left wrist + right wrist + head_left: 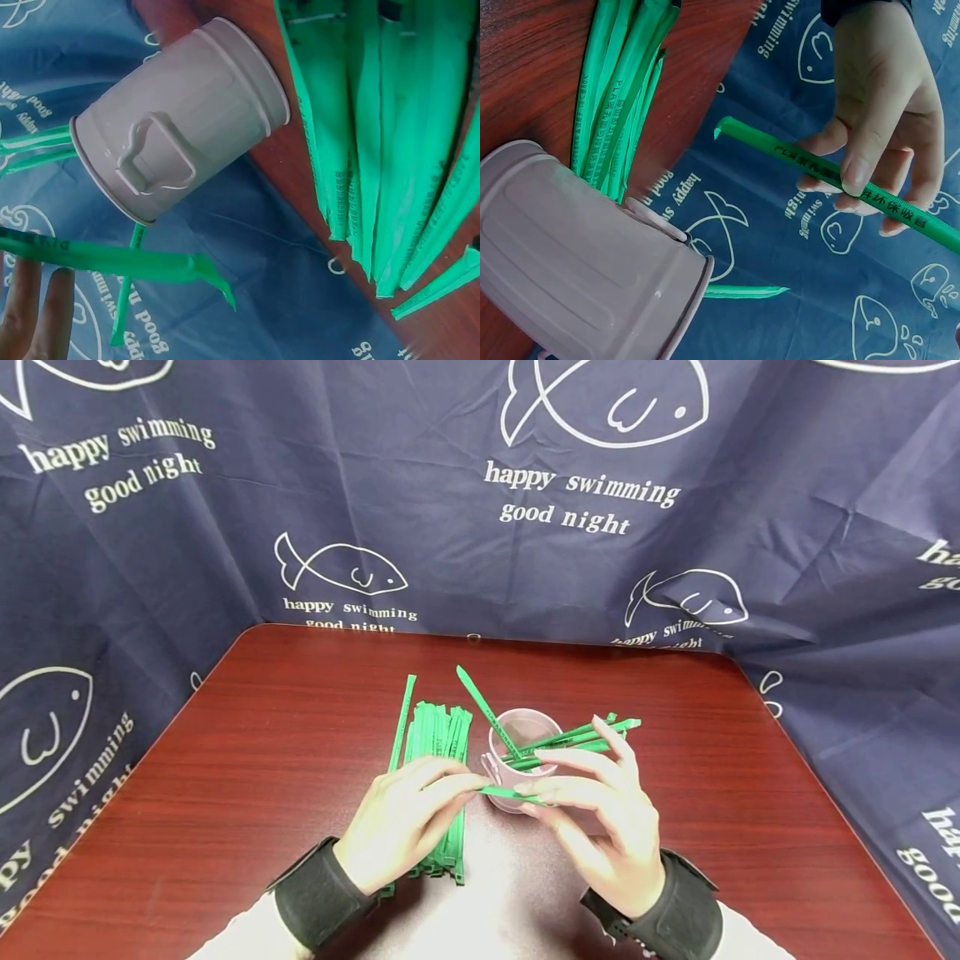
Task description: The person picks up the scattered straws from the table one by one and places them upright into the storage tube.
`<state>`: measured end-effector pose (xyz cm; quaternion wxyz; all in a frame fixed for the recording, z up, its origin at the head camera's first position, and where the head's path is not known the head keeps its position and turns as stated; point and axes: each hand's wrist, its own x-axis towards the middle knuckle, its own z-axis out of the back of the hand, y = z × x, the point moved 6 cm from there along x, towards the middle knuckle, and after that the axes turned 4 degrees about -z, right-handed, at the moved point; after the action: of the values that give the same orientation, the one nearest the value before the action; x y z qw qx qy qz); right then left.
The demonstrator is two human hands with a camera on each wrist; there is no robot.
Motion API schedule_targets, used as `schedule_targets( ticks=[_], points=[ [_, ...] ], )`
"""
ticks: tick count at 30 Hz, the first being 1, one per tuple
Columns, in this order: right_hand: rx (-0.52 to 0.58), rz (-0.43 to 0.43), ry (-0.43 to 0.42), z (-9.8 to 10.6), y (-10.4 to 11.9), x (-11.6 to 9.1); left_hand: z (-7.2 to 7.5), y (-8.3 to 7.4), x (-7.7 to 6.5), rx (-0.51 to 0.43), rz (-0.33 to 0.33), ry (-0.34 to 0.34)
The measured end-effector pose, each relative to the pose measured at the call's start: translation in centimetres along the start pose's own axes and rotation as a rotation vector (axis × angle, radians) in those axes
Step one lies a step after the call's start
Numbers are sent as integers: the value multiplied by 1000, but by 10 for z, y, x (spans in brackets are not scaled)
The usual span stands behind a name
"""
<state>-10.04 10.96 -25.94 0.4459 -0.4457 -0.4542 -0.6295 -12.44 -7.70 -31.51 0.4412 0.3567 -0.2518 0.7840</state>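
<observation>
The left grip is closed in a thumb-and-finger pinch on a green wrapped straw; the right grip seems to pinch its other end, though how firmly is hard to judge. The straw spans the two, over the near side of the pink cup in the head view. An uneven pull could bend it. A careless sweep of the raised right fingers could catch the leaning straws and tip the cup.
</observation>
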Motion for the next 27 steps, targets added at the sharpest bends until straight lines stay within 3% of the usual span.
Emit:
schedule_targets(
  ticks=[5,9,17,20,27],
  points=[
    [39,11,-22,2,1,1,-2,5,-3,29,14,21],
    [116,15,-57,5,2,3,-5,16,-11,94,68,64],
    [284,9,-129,14,0,10,-13,49,-33,235,335,241],
    [280,-12,-187,21,-2,12,-15,60,-42,258,400,277],
    [189,-76,-293,30,-11,13,-20,71,-60,287,459,362]
  ],
)
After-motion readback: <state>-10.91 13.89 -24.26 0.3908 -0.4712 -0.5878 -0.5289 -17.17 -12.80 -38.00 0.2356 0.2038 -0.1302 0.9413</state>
